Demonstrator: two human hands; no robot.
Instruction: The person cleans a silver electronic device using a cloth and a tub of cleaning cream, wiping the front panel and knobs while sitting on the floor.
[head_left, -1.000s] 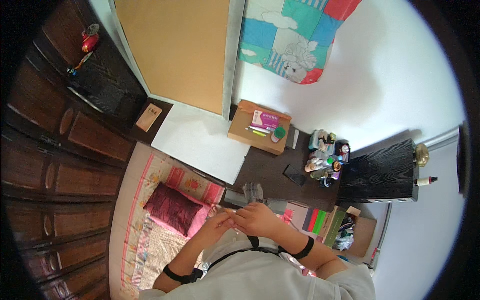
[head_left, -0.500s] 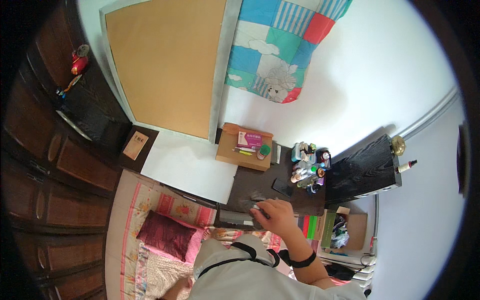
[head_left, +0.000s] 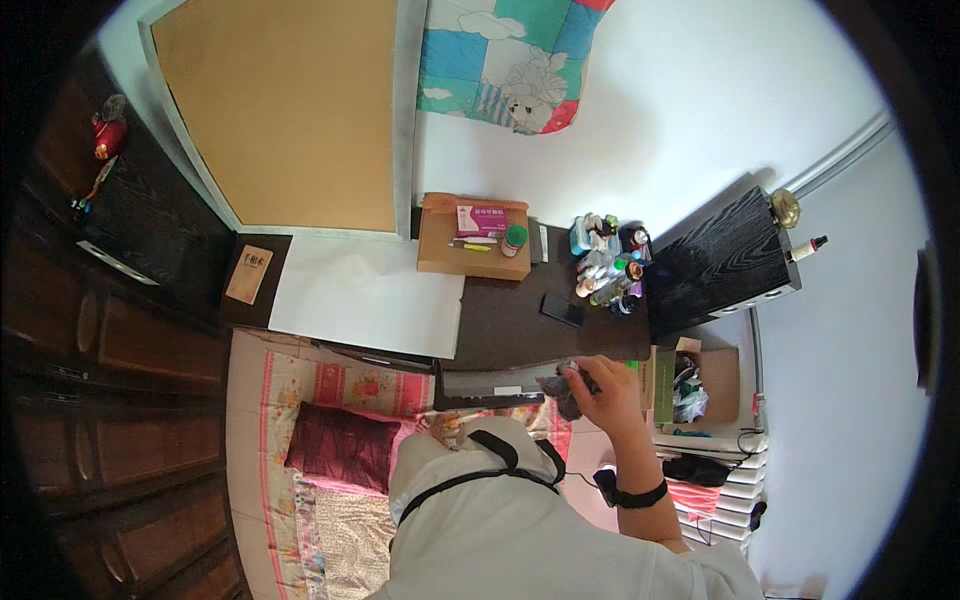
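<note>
My right hand (head_left: 605,390) is closed on a crumpled dark grey cloth (head_left: 562,392). Hand and cloth are over the right end of an open drawer (head_left: 470,384), at the front of the dark desk (head_left: 505,312). Inside that drawer, near its front, lies a small white item (head_left: 508,391). On the desktop beyond my hand rests a black phone (head_left: 562,309). My left hand does not show.
A cardboard box (head_left: 475,262) holding a purple carton (head_left: 482,221) stands at the back, beside a white sheet (head_left: 365,300). Several bottles (head_left: 612,275) cluster right, near a black speaker (head_left: 725,265). A brown book (head_left: 249,275) lies left, an open carton (head_left: 720,385) lower right.
My right hand has moved right with the cloth, from the desk's front edge to the drawer's right end. The view has shifted, and my left forearm has gone out of it.
</note>
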